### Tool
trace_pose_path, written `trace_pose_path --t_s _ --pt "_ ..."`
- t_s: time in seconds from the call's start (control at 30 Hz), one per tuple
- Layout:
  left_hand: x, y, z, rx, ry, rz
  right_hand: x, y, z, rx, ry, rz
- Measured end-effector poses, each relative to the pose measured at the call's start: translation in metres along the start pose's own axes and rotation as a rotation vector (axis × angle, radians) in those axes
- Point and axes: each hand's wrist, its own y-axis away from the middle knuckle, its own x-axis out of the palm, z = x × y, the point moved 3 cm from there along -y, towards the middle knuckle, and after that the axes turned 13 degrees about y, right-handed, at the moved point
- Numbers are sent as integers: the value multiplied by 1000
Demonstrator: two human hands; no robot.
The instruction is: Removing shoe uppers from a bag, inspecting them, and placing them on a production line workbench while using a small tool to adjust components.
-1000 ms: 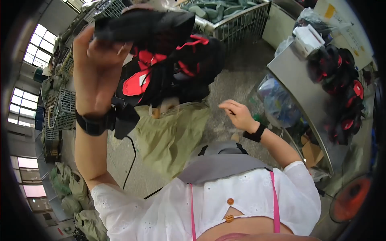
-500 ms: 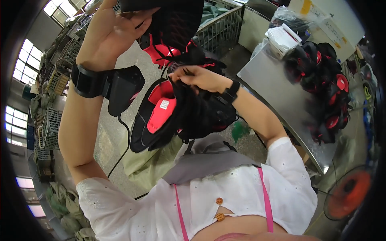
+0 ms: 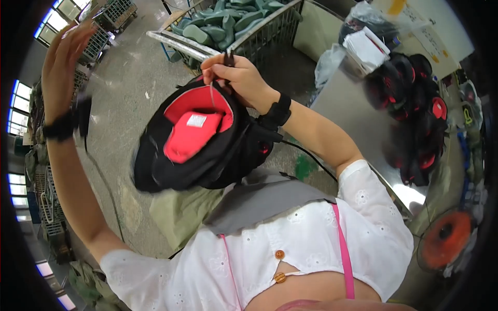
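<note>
A black shoe upper (image 3: 174, 163) with a bright red lining and a small white label is held up in front of my lap, its opening facing me. At the far rim of that opening is my right hand (image 3: 241, 80), fingers closed, with small black snips (image 3: 229, 58) poking up from it. A thin pale strand hangs from those fingers into the opening. More black material with red bits bunches behind the upper. My left hand (image 3: 65, 62) is raised far out to the left, fingers stretched and slightly blurred, apart from the upper.
A wire cage cart (image 3: 181, 46) full of grey-green foot-shaped forms stands ahead. To my right is a metal table (image 3: 340, 109) bearing a heap of black-and-red uppers (image 3: 410, 103) and a white paper stack (image 3: 365, 49). An orange fan (image 3: 445, 239) stands at lower right.
My left hand has swung out left, away from the black-and-red piece at the top, which no longer shows there. My right hand and the upper have moved slightly left; the upper's opening shows more.
</note>
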Motion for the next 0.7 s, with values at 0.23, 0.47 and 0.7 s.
trace_pose_path --t_s 0.23,0.47,0.7 --pt "-25 198 259 -902 -347 540 -17 -89 23 -188 35 -34" --pt "175 93 262 -174 293 442 -1 -123 49 -102 83 197" --pt "196 58 226 -289 852 428 -61 -153 116 -171 14 -58"
